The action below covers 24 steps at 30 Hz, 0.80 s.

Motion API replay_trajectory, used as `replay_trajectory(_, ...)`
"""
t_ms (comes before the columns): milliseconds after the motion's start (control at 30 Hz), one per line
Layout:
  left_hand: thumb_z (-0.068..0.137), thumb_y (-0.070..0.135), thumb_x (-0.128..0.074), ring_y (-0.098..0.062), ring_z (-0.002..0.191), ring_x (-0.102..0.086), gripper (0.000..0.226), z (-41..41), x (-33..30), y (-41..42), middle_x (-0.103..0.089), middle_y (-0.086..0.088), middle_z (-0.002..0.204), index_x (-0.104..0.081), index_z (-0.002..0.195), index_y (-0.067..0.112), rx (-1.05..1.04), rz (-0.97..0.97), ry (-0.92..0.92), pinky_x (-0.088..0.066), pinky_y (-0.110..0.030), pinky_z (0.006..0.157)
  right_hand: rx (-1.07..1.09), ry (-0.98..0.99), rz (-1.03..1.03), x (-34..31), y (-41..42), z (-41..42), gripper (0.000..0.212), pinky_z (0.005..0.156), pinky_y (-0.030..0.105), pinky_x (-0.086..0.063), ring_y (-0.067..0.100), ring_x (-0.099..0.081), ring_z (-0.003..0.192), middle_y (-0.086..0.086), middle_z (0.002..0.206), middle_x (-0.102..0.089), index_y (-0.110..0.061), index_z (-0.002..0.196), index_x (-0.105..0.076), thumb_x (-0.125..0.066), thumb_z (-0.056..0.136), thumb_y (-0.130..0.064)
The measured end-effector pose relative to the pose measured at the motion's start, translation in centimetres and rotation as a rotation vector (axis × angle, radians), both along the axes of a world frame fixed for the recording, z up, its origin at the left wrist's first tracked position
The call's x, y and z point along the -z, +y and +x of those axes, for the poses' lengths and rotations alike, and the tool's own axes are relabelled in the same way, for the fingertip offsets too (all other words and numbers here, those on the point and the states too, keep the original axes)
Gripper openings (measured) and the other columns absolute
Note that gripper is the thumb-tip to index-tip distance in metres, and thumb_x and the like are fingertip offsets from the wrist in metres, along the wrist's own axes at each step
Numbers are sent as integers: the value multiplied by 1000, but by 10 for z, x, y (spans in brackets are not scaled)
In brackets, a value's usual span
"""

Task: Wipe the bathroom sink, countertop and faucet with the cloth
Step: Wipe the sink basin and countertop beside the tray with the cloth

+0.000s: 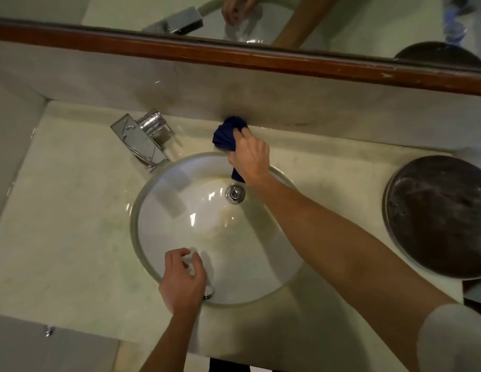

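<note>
Countertop: the pale cream stone countertop runs all the way round the bowl, with a low stone wall behind it.
Faucet: the shiny flat silver metal faucet stands at the back left, and its spout points at the bowl.
Sink: the round white sink with a clear glass rim sits in the middle. There is a brown stain near the silver drain plug.
Left hand: the left hand hangs over the near edge of the bowl. Its fingers are loosely bent and hold nothing that I can see.
Cloth: the dark blue bunched-up cloth is on the counter behind the bowl, right up against the back wall. One end hangs down under the palm.
Right hand: the right hand squeezes the cloth tight and presses it down on the stone.
Pan: a big round dark metal pan sits at the far right, well away from the cloth.
What could go wrong: the hanging end could drag into the bowl. A wide swipe to the left could knock the faucet handle and start the water. The corner by the wall could get missed, because the cloth is all bunched up. The brown stain looks like it needs hard rubbing.
</note>
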<state>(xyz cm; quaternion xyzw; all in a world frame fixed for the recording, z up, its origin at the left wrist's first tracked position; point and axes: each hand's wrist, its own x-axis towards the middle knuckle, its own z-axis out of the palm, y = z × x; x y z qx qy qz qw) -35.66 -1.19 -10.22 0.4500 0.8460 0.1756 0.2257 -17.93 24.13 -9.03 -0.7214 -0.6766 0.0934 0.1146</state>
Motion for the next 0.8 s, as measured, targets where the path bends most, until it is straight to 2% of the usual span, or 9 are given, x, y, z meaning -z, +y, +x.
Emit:
replay_trajectory(133,100,30,-60,-12,71,-62,9,-1,1,-1,-57,12,104,-58,96,23,25,6,1,-38,-27,62,114,57,-9,-2,-11,40,41,61,39,-51,39,-67,74,12,103,-68,-10,118,-70,-69,77,-15)
replay_trajectory(267,101,36,-57,-11,71,-63,12,0,-1,-2,-55,15,103,-56,92,29,40,7,-20,-40,-28,64,242,123,25,-9,-32,80,13,60,35,-43,35,-64,76,11,89,-65,-9,92,-66,-65,81,-16)
replay_trajectory(333,101,37,-57,-9,69,-63,13,0,-4,-1,-57,15,102,-55,90,31,35,-4,-32,-43,-28,65,248,133,-4,-15,-35,96,13,63,33,-41,34,-63,79,11,89,-65,-8,93,-66,-63,84,-16)
replay_trajectory(433,100,36,-57,-11,65,-62,12,-2,-5,-1,-59,13,102,-56,89,32,41,-7,-29,-41,-29,65,31,72,10,-33,-45,115,29,64,33,-41,33,-63,86,9,99,-63,-10,116,-68,-61,88,-17)
replay_trajectory(533,101,34,-57,-12,63,-59,12,-2,-6,0,-59,12,103,-57,90,29,60,6,-25,-41,-29,64,-297,-42,267,-53,-57,128,46,61,35,-42,31,-57,83,12,100,-58,-13,131,-65,-58,85,-14)
replay_trajectory(667,102,36,-56,-11,66,-60,14,-2,-5,-2,-60,11,107,-58,90,29,59,3,-15,-41,-28,65,-573,-148,447,-50,-36,121,38,74,40,-39,31,-52,91,16,104,-61,-18,129,-68,-64,92,-22)
replay_trajectory(800,104,41,-50,-12,68,-62,19,-2,1,-1,-59,11,112,-59,95,26,74,-24,26,-43,-29,67,-917,-247,521,-28,1,90,41,88,45,-49,34,-63,101,14,116,-67,-21,124,-69,-62,88,-3)
